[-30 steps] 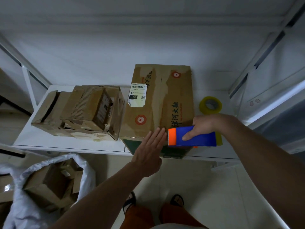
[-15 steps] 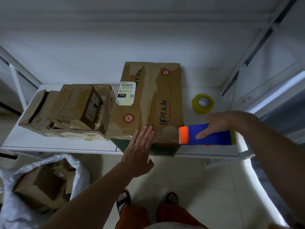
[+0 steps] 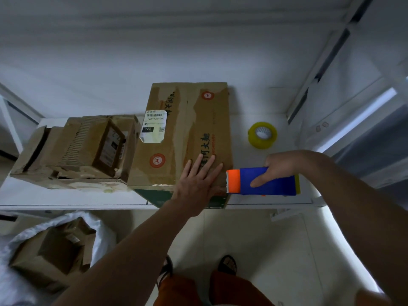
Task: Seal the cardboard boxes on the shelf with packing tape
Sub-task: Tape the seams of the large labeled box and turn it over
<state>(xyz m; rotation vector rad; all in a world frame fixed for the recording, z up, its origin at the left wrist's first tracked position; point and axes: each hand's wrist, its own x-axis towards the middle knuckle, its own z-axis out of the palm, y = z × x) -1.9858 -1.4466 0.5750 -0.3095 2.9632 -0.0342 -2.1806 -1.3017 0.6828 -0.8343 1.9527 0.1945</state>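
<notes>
A tall brown cardboard box (image 3: 185, 129) with a white shipping label lies on the white shelf (image 3: 66, 198), its near end reaching the front edge. My left hand (image 3: 198, 182) presses flat on the box's near right corner, fingers straight. My right hand (image 3: 280, 167) grips a blue tape dispenser (image 3: 265, 183) with an orange head, held just right of the box, its serrated edge at the box's near right side. A battered pile of smaller boxes (image 3: 77, 151) sits left of the tall box.
A yellow roll of tape (image 3: 262, 134) lies on the shelf to the right of the box. A white bag holding cardboard boxes (image 3: 50, 255) stands on the floor at lower left. White shelf posts rise at the right. My feet are below the shelf edge.
My left hand moved forward and right and now lies flat on the box's near right corner. The dispenser first drew off right of the box, then stayed beside its near right edge.
</notes>
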